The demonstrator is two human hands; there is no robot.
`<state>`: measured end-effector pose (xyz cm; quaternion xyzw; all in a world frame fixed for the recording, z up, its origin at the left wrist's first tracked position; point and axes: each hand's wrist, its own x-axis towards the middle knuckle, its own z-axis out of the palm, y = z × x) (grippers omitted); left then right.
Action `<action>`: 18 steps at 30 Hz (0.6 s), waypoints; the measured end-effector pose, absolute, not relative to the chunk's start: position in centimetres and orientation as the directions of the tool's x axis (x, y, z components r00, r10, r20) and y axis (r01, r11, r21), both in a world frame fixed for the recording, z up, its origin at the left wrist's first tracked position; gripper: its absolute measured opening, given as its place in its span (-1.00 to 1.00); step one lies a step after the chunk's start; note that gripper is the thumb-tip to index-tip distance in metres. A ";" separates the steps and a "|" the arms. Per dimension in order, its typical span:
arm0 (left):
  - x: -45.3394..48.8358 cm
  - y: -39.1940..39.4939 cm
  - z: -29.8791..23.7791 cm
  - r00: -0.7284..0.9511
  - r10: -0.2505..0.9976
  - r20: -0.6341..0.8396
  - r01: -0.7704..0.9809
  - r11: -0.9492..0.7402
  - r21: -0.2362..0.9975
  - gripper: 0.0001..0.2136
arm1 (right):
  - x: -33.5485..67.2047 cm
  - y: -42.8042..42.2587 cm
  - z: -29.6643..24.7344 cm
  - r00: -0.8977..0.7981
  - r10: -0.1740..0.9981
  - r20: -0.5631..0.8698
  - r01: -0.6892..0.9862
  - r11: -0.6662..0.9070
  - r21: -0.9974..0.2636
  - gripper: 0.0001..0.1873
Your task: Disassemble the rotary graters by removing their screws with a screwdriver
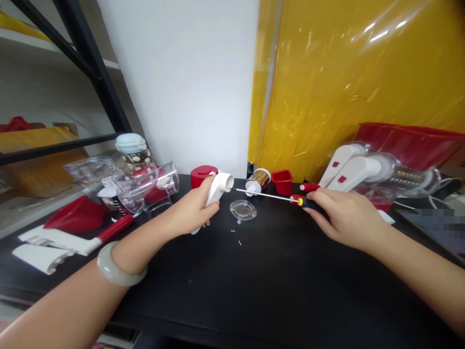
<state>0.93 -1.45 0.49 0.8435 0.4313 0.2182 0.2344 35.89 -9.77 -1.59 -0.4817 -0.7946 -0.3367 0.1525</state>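
My left hand [194, 206] is closed round a white plastic handle part [218, 190], its round open end turned to the right. My right hand [341, 218] grips the black and red handle of a screwdriver [271, 196]. The long metal shaft runs left, and its tip sits at the open end of the white part. Just below the shaft a small clear round plate [243, 211] lies on the black table [254, 281], with a few tiny screws [236, 236] near it. A pale bangle sits on my left wrist.
Clear plastic housings and a jar [134, 182] crowd the left, with red and white parts [72, 232] in front. At the back stand a red cap [201, 175], a metal grater drum [257, 181] and a red cup [282, 182]. White-handled units [366, 169] and a red bin [410, 143] lie right.
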 end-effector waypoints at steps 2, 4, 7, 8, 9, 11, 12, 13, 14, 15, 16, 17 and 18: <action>0.9 -1.3 0.3 0.540 0.822 0.179 0.617 -0.532 0.580 -0.40 | 35.8 -9.8 -1.6 -0.486 0.669 0.562 0.870 0.310 0.384 -0.80; 0.7 -1.2 0.2 0.548 0.813 0.197 0.607 -0.548 0.576 -0.41 | 35.8 -9.8 -1.6 -0.484 0.674 0.558 0.871 0.312 0.378 -0.80; 0.6 -1.0 0.0 0.551 0.810 0.202 0.604 -0.553 0.574 -0.41 | 35.7 -9.8 -1.6 -0.481 0.666 0.570 0.873 0.304 0.382 -0.80; 0.6 -1.0 0.0 0.547 0.814 0.196 0.609 -0.548 0.573 -0.41 | 35.7 -9.9 -1.6 -0.483 0.660 0.575 0.871 0.301 0.388 -0.80; 0.7 -1.0 0.1 0.542 0.818 0.191 0.615 -0.541 0.573 -0.41 | 35.6 -9.9 -1.7 -0.487 0.652 0.582 0.869 0.296 0.395 -0.80; 0.7 -1.1 0.2 0.533 0.827 0.180 0.627 -0.529 0.572 -0.40 | 35.6 -9.9 -1.7 -0.497 0.635 0.591 0.863 0.287 0.416 -0.81; 0.8 -1.1 0.3 0.530 0.829 0.176 0.630 -0.524 0.573 -0.40 | 35.5 -10.0 -1.7 -0.505 0.627 0.593 0.857 0.282 0.431 -0.82; 0.8 -1.2 0.3 0.529 0.831 0.174 0.631 -0.522 0.574 -0.39 | 35.5 -10.0 -1.7 -0.513 0.616 0.597 0.851 0.274 0.448 -0.82; 0.8 -1.2 0.4 0.529 0.831 0.171 0.630 -0.520 0.576 -0.39 | 35.4 -10.0 -1.6 -0.524 0.603 0.601 0.843 0.266 0.468 -0.82; 0.8 -1.2 0.4 0.528 0.833 0.168 0.630 -0.516 0.580 -0.39 | 35.3 -10.1 -1.6 -0.536 0.588 0.605 0.833 0.255 0.490 -0.82; 0.9 -1.3 0.5 0.526 0.834 0.165 0.629 -0.512 0.584 -0.39 | 35.2 -10.1 -1.5 -0.549 0.573 0.608 0.823 0.245 0.512 -0.82; 0.9 -1.3 0.5 0.524 0.836 0.164 0.628 -0.509 0.589 -0.40 | 35.2 -10.2 -1.4 -0.562 0.560 0.609 0.813 0.235 0.534 -0.83; 0.9 -1.4 0.5 0.521 0.838 0.162 0.626 -0.504 0.595 -0.41 | 35.1 -10.2 -1.3 -0.572 0.546 0.612 0.803 0.224 0.552 -0.83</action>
